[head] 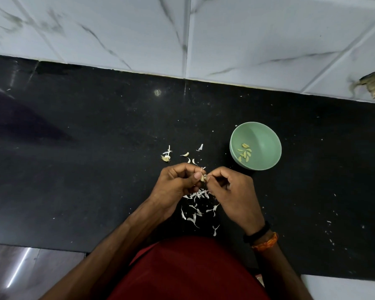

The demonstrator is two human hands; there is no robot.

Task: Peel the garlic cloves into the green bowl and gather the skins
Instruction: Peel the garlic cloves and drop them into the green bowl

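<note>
While both hands work close together over the black speckled stone worktop (pixel 95 169), the peeling step is plainly under way: the left hand (pixel 178 182) pinches a small pale garlic clove (pixel 202 178) between thumb and curled fingers, and the right hand (pixel 230 191) nips at its tip, seemingly tearing away a strip of skin. At about two o'clock from the hands, near but apart, sits the round pale green bowl (pixel 266 135), with a small cluster of yellowish peeled cloves (pixel 244 153) at its bottom. Thin white papery skins (pixel 198 204) lie scattered at six o'clock beneath the hands, with more at eleven o'clock beside a frayed root stub (pixel 165 158).

I judge the next move to be a short carry to the bowl once the clove is bare; gathering the skins is not yet begun. Open worktop stretches wide to nine o'clock and three o'clock. At twelve o'clock rises the white marbled tile wall (pixel 268 40), and the near edge runs just by the person's red shirt (pixel 193 271), so loose skins could slip off there.
</note>
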